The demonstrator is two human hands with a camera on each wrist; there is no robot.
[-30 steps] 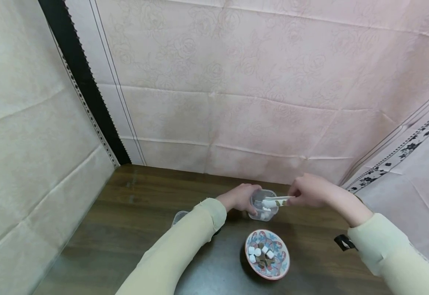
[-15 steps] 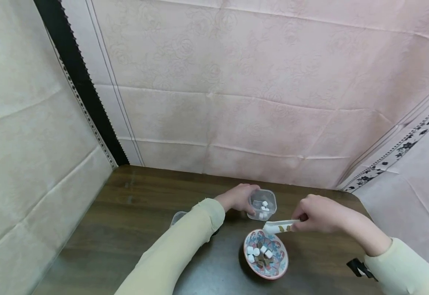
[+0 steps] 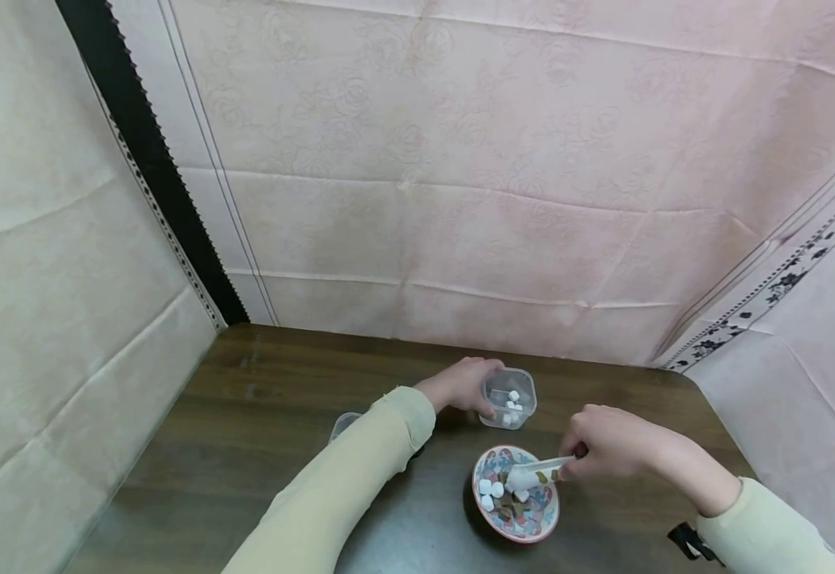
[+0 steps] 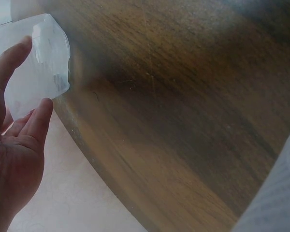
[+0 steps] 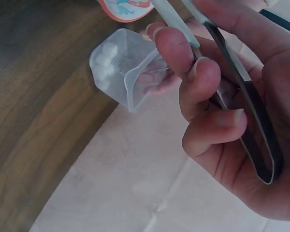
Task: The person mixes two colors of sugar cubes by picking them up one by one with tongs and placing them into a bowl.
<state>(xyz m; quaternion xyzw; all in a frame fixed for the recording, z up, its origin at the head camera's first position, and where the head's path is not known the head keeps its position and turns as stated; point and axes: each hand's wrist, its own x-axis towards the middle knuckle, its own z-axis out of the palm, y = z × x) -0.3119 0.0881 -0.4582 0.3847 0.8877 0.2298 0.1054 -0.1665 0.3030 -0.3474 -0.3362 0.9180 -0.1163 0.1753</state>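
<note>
With thumb and fingers on its sides, my left hand [image 3: 464, 385] holds a clear plastic container [image 4: 43, 63] upright on the table. Several small white cubes [image 5: 104, 63] lie in that container. My right hand [image 3: 613, 446] grips a pair of tongs [image 5: 249, 92] with metal arms and broad pale tips. In the head view, the tongs' tips are over the patterned bowl [image 3: 534, 526], among several white cubes [image 3: 497, 489]. Whether a cube sits between the tips is hidden.
Another clear container [image 3: 343, 423] stands partly behind the left sleeve [image 3: 360, 470]. The dark wooden table [image 3: 281, 399] meets a pale cloth wall [image 3: 417, 239] at the back, with more cloth at both sides.
My right hand has brought the tongs from inside the clear container toward me, over and into the bowl. The left hand stays at the container.
</note>
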